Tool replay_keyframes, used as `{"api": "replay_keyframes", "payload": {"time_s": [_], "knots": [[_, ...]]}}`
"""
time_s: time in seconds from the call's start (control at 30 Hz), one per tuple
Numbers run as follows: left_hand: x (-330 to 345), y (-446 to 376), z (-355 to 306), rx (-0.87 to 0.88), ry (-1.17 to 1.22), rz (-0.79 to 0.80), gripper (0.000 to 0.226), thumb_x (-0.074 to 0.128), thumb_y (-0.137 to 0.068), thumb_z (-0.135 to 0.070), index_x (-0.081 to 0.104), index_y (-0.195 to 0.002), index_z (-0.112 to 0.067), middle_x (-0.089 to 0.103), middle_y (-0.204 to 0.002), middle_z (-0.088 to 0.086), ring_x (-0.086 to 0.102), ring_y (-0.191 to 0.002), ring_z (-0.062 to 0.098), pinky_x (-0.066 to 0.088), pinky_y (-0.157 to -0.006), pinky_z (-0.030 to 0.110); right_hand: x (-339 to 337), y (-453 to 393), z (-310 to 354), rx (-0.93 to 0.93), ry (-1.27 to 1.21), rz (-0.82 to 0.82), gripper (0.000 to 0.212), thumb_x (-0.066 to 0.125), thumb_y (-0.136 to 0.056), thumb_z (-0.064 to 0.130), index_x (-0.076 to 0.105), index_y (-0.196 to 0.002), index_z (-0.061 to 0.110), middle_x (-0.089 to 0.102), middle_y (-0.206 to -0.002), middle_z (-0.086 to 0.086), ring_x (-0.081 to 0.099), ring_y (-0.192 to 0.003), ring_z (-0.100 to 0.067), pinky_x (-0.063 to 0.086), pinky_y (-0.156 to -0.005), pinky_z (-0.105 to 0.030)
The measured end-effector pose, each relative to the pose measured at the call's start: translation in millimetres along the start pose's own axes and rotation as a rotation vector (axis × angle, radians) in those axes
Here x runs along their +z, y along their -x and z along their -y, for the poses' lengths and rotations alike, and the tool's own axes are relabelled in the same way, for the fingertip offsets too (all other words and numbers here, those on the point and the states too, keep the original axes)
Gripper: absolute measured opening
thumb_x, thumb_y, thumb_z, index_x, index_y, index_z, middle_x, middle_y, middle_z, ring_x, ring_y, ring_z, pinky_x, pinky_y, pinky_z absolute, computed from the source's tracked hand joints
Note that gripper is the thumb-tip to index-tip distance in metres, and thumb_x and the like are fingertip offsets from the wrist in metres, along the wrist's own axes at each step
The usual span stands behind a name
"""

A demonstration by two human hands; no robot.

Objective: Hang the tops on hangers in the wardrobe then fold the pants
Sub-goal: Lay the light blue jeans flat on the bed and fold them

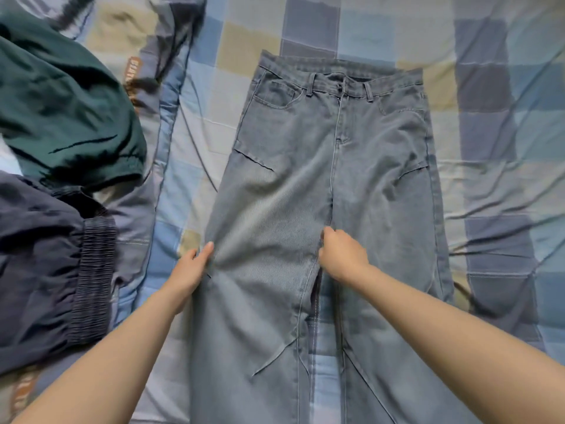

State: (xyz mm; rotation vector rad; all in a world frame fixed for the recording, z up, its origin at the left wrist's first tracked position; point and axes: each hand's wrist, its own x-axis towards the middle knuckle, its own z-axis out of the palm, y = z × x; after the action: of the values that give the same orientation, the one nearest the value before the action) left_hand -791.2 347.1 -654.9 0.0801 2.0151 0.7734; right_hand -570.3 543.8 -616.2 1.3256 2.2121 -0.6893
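A: Head view. Fingers (208,250) of the left hand (191,270) are pinching the outer seam of the jeans (333,166) at the thigh, thumb against fingertips. The right hand (342,255) is curling into the cloth at the inseam just below the crotch, fingers closed on denim.

B: Where are the jeans lying?

A: Flat, front up, on the checked bedsheet (489,87), waistband away from the person, legs running off the near edge. Both hands are holding the same leg, the one on the person's left.

B: Judgement on the step?

A: Probably folding that leg over the other. Advice: lift both grips together, keep the cloth taut, match the seams, smooth afterwards.

B: Any writing?

A: Orange lettering on the bedding by the green garment (61,96) is showing, too blurred to read. The dark garment (46,255) with its elastic band is showing none.
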Motion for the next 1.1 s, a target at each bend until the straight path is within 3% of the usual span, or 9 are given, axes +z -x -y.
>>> {"api": "replay_keyframes", "payload": {"time_s": [0.13, 0.27, 0.4, 0.6, 0.73, 0.83, 0.93, 1.0, 1.1], "knots": [[-2, -33, -39, -0.126, 0.288, -0.034, 0.043, 0.045, -0.097, -0.051, 0.068, -0.104, -0.015, 0.068, -0.100, 0.004, 0.062, -0.095, 0.023, 0.050, -0.089, 0.038, -57, -64, 35, -0.193, 0.012, -0.123, 0.028, 0.040, -0.095, 0.017, 0.052, -0.119, 0.009, 0.050, -0.123, -0.014, 0.050, -0.112, -0.036, 0.046, -0.089, -0.043], [-10, -69, -56, 0.062, 0.097, -0.098, 0.017, 0.069, -0.088, -0.028, 0.068, -0.084, -0.011, 0.063, -0.071, 0.002, 0.054, -0.075, 0.019, 0.041, -0.051, 0.022, -98, -139, 84, -0.358, 0.142, -0.214, 0.032, 0.038, -0.094, 0.006, 0.047, -0.125, 0.006, 0.041, -0.124, -0.018, 0.048, -0.107, -0.041, 0.045, -0.091, -0.047], [-1, -70, -47, 0.328, -0.281, -0.247, 0.017, 0.061, -0.094, -0.026, 0.050, -0.093, -0.013, 0.057, -0.080, 0.005, 0.056, -0.082, 0.031, 0.041, -0.072, 0.038, -126, -186, 125, -0.486, 0.367, -0.283, 0.051, 0.042, -0.085, -0.010, 0.038, -0.134, 0.005, 0.034, -0.132, -0.019, 0.045, -0.106, -0.043, 0.046, -0.085, -0.053], [1, -73, -31, 0.481, -0.383, -0.376, 0.018, 0.056, -0.096, -0.032, 0.046, -0.096, -0.017, 0.066, -0.083, 0.014, 0.060, -0.079, 0.044, 0.032, -0.060, 0.038, -125, -245, 184, -0.647, 0.615, -0.229, 0.067, 0.034, -0.093, -0.002, 0.021, -0.149, 0.032, 0.022, -0.154, -0.003, 0.041, -0.122, -0.040, 0.045, -0.081, -0.045], [-8, -71, -32, 0.362, -0.159, -0.262, 0.024, 0.067, -0.091, -0.032, 0.056, -0.084, -0.012, 0.057, -0.066, 0.000, 0.052, -0.063, 0.021, 0.035, -0.061, 0.033, -128, -265, 194, -0.529, 0.726, -0.289, 0.046, 0.044, -0.092, -0.004, 0.039, -0.135, 0.010, 0.039, -0.130, -0.018, 0.050, -0.113, -0.043, 0.045, -0.079, -0.050], [-21, -55, -16, 0.200, 0.135, 0.134, 0.015, 0.073, -0.086, -0.021, 0.067, -0.075, -0.012, 0.065, -0.059, -0.011, 0.055, -0.057, -0.002, 0.042, -0.053, 0.014, -134, -271, 197, -0.434, 0.697, -0.347, 0.035, 0.044, -0.089, -0.009, 0.050, -0.123, -0.005, 0.038, -0.126, -0.023, 0.048, -0.112, -0.048, 0.042, -0.073, -0.050], [-31, -47, 7, 0.189, 0.083, 0.040, 0.011, 0.077, -0.082, -0.020, 0.072, -0.084, -0.010, 0.076, -0.078, 0.002, 0.067, -0.073, 0.013, 0.056, -0.067, 0.027, -140, -271, 213, -0.405, 0.509, -0.467, 0.030, 0.041, -0.087, -0.013, 0.052, -0.115, -0.011, 0.038, -0.126, -0.024, 0.044, -0.111, -0.047, 0.039, -0.067, -0.046], [-32, -53, 17, 0.214, -0.023, -0.144, 0.021, 0.076, -0.083, -0.022, 0.069, -0.084, -0.003, 0.073, -0.080, 0.017, 0.060, -0.070, 0.017, 0.053, -0.074, 0.041, -132, -270, 218, -0.438, 0.470, -0.441, 0.035, 0.041, -0.086, -0.013, 0.049, -0.119, -0.006, 0.036, -0.129, -0.024, 0.042, -0.113, -0.046, 0.042, -0.073, -0.049], [-30, -58, 18, 0.203, -0.045, -0.140, 0.037, 0.074, -0.084, -0.030, 0.061, -0.076, 0.004, 0.061, -0.063, 0.014, 0.044, -0.064, 0.013, 0.039, -0.061, 0.036, -118, -270, 212, -0.514, 0.552, -0.237, 0.056, 0.035, -0.089, -0.004, 0.028, -0.143, 0.013, 0.021, -0.150, -0.018, 0.025, -0.130, -0.053, 0.030, -0.105, -0.058]]}}
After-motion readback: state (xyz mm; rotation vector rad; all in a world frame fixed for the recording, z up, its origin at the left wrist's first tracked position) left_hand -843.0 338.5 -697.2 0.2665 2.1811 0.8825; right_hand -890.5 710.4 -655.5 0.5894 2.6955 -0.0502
